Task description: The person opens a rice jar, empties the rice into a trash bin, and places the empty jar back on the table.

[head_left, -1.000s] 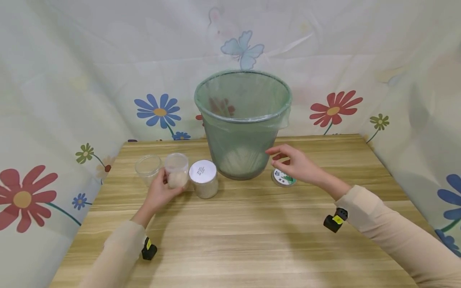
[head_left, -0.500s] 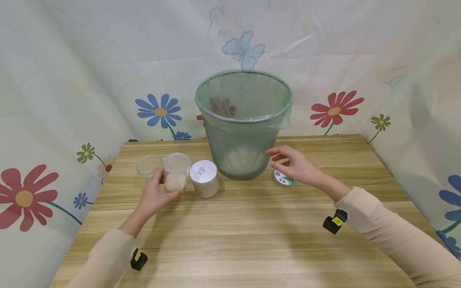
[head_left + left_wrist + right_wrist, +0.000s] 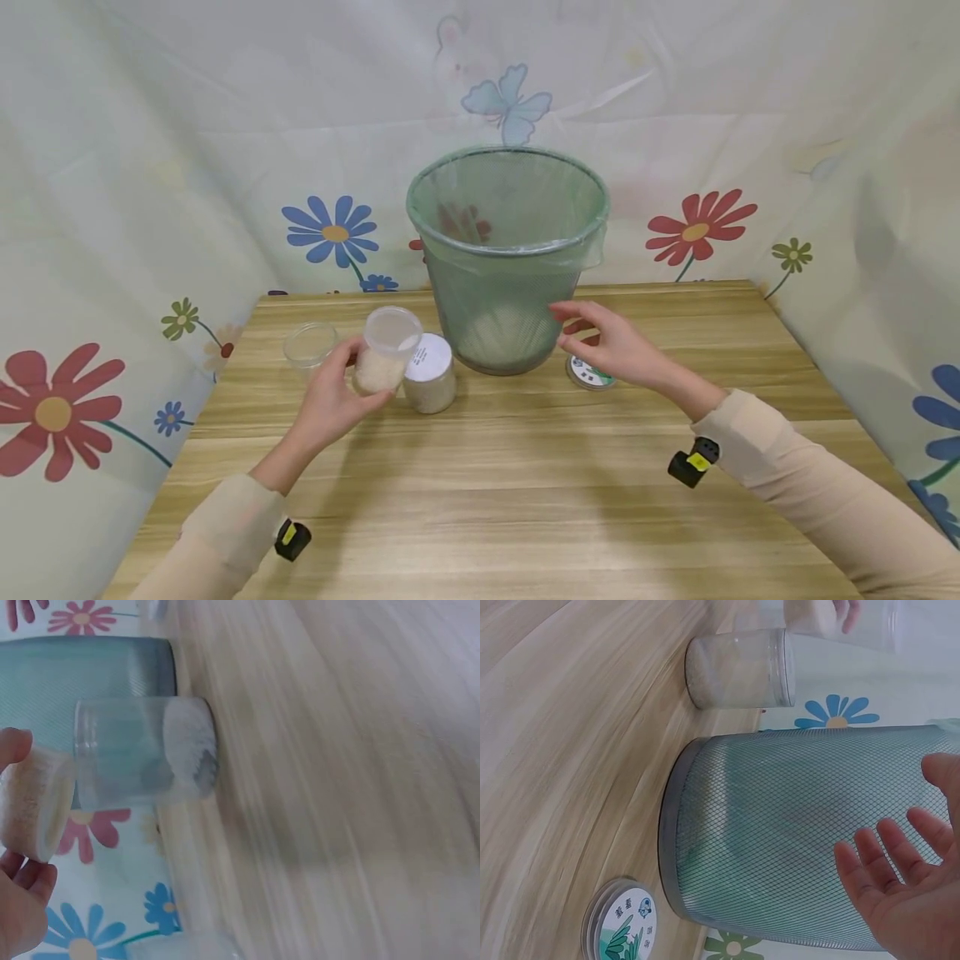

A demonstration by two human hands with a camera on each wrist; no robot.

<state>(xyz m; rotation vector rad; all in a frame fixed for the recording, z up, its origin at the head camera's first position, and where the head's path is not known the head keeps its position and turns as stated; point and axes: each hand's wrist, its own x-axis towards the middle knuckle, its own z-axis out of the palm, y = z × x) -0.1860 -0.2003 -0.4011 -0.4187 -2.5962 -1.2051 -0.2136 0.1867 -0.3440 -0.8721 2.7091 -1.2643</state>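
Note:
My left hand point(image 3: 330, 404) grips a clear round jar point(image 3: 384, 362) with pale, grainy contents at its bottom. In the left wrist view the jar's pale base point(image 3: 34, 802) is raised above the table. It overlaps a second clear jar point(image 3: 431, 392) with a white labelled top, standing upright to its right; this one also has pale grains low inside. My right hand point(image 3: 615, 342) hovers with loosely bent fingers and holds nothing. Just below it lies a short stack of round lids point(image 3: 626, 926), the top one printed with a green plant.
A mesh bin point(image 3: 510, 292) with a green liner stands behind the jars, between my hands. A third clear jar point(image 3: 309, 343) stands to the left of my left hand. The wooden table point(image 3: 495, 492) ends at a flowered curtain point(image 3: 300, 150).
My left hand has lifted the jar it grips and moved it right, so it now overlaps the white-topped jar. My right hand has hardly moved.

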